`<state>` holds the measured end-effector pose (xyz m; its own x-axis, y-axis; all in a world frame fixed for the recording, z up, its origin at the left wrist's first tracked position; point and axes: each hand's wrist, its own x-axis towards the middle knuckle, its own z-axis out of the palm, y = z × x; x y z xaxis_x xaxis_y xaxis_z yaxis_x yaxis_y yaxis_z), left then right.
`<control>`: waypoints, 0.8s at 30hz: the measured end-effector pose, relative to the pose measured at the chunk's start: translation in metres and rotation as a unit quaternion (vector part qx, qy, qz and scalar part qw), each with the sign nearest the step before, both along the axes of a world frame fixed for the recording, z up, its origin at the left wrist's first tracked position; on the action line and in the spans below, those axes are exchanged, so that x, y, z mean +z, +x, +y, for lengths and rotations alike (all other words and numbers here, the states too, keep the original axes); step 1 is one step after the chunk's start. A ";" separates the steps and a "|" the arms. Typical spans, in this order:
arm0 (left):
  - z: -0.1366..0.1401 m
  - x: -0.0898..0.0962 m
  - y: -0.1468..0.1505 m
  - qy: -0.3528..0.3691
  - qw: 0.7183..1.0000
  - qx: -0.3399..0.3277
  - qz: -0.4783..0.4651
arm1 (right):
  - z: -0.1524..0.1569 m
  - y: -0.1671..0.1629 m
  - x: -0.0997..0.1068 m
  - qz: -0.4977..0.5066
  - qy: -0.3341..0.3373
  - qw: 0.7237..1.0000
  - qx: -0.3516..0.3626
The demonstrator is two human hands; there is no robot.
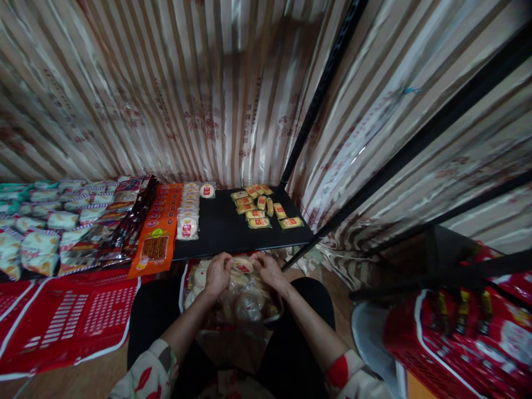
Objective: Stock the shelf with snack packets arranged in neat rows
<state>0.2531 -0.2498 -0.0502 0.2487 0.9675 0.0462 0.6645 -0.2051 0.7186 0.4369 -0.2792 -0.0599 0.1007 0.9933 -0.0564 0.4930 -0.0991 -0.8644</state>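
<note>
My left hand (219, 274) and my right hand (268, 269) are closed on opposite sides of a wrapped round snack (242, 265), pale with a red label. Beneath them, between my knees, sits a basket (182, 293) full of similar pale pieces in clear wrappers (248, 306). Just beyond my hands is a black shelf (220, 224). A stacked row of wrapped round white snacks (189, 213) stands toward its left, with a single round snack (207, 190) at the back. Small yellow packets (258, 223) with red labels lie loosely grouped on its right part.
An orange snack bag (155, 230), dark packets (131, 213) and several white bags (39, 250) fill the left side. A red basket (83, 321) lies below. Black metal posts (320, 100) slant up at right, near red packages (469, 343). A striped curtain (166, 83) hangs behind.
</note>
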 end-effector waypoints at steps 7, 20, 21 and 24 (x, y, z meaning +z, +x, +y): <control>0.012 0.015 -0.006 -0.012 0.997 0.034 -0.065 | 0.003 -0.011 0.014 0.210 -0.030 0.977 -0.008; 0.044 0.037 -0.010 0.063 0.995 0.056 -0.051 | 0.034 -0.035 0.023 0.231 -0.033 0.972 0.006; 0.047 0.037 -0.010 0.069 0.995 0.061 -0.047 | 0.040 -0.037 0.024 0.230 -0.033 0.973 0.002; 0.056 0.037 -0.007 0.090 0.993 0.077 -0.028 | 0.061 -0.044 0.024 0.243 -0.027 0.970 -0.013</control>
<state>0.2457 -0.1938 -0.0130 0.0908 0.9688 0.2307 0.6587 -0.2322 0.7157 0.3929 -0.2181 -0.0358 0.0737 0.9851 -0.1553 0.0251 -0.1575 -0.9872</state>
